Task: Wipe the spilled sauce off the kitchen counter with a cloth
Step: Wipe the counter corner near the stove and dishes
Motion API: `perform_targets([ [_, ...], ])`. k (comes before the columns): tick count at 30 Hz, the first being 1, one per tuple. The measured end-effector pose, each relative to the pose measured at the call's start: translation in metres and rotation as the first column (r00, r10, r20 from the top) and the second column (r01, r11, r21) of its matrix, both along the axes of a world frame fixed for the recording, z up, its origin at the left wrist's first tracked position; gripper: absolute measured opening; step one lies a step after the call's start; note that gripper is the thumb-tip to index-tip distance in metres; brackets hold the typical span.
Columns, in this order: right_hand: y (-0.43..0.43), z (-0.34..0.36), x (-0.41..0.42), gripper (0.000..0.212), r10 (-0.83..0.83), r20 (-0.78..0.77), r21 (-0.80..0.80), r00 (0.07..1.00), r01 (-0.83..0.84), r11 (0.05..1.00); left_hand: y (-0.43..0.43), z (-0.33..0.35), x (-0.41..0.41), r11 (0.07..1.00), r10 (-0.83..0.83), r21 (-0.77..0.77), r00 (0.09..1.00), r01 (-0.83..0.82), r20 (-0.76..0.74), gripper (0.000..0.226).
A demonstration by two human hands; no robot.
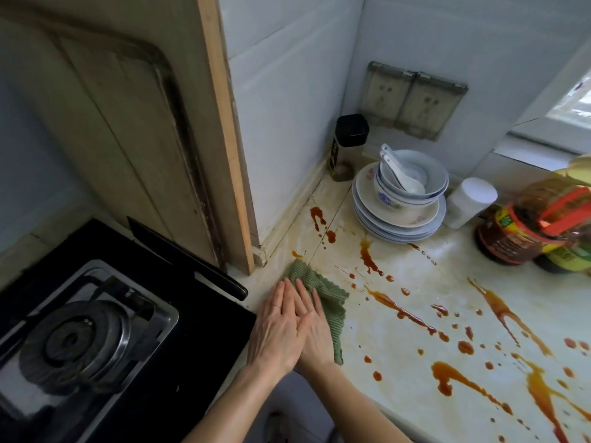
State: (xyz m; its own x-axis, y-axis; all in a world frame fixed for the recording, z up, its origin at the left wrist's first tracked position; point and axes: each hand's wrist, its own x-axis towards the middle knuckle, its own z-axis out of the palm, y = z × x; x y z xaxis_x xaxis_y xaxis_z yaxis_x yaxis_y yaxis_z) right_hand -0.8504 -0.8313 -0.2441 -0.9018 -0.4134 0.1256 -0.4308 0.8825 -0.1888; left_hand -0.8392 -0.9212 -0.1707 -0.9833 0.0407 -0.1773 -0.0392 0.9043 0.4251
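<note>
A green ribbed cloth (329,295) lies on the pale counter (383,340), close to the counter's left end beside the stove. Both hands press flat on it with straight fingers. My left hand (276,330) partly overlaps my right hand (315,334), and its fingertips reach the cloth's far left corner. Brown-red sauce (399,310) is streaked and spattered across the counter to the right of the cloth. More sauce runs toward the wall corner (318,219) and along the near right side (540,391).
A black gas stove (96,330) sits left of the cloth. A wooden cutting board (128,139) leans on the wall behind it. At the back stand stacked plates and bowls with spoons (399,215), a dark-capped bottle (348,145), a white container (470,203) and sauce jars (524,231).
</note>
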Motion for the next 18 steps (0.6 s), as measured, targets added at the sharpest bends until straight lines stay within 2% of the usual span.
perform_targets([
  [2,0.0,-0.002,-0.003,0.072,0.029,0.026,-0.01,0.999,-0.029,1.0,0.001,0.0,-0.003,1.0,0.002,-0.009,1.0,-0.001,0.012,0.073],
  [5,0.012,0.0,-0.009,0.063,0.045,0.044,-0.078,0.998,-0.042,0.996,0.004,0.002,-0.007,1.0,0.008,0.012,1.0,-0.009,0.023,0.069],
  [8,0.036,0.005,-0.008,0.05,-0.093,0.072,-0.201,0.993,0.105,0.974,0.001,0.005,-0.009,1.0,0.01,0.028,0.999,-0.011,0.037,0.063],
  [15,0.053,0.007,0.005,0.054,-0.297,0.053,-0.292,0.953,0.299,0.908,-0.008,0.003,-0.004,0.999,-0.019,-0.031,0.999,0.02,0.035,0.053],
  [18,0.033,0.009,0.009,0.052,-0.362,0.127,-0.376,0.923,0.383,0.844,-0.011,0.002,-0.003,0.997,-0.036,-0.063,0.999,0.037,0.021,0.058],
])
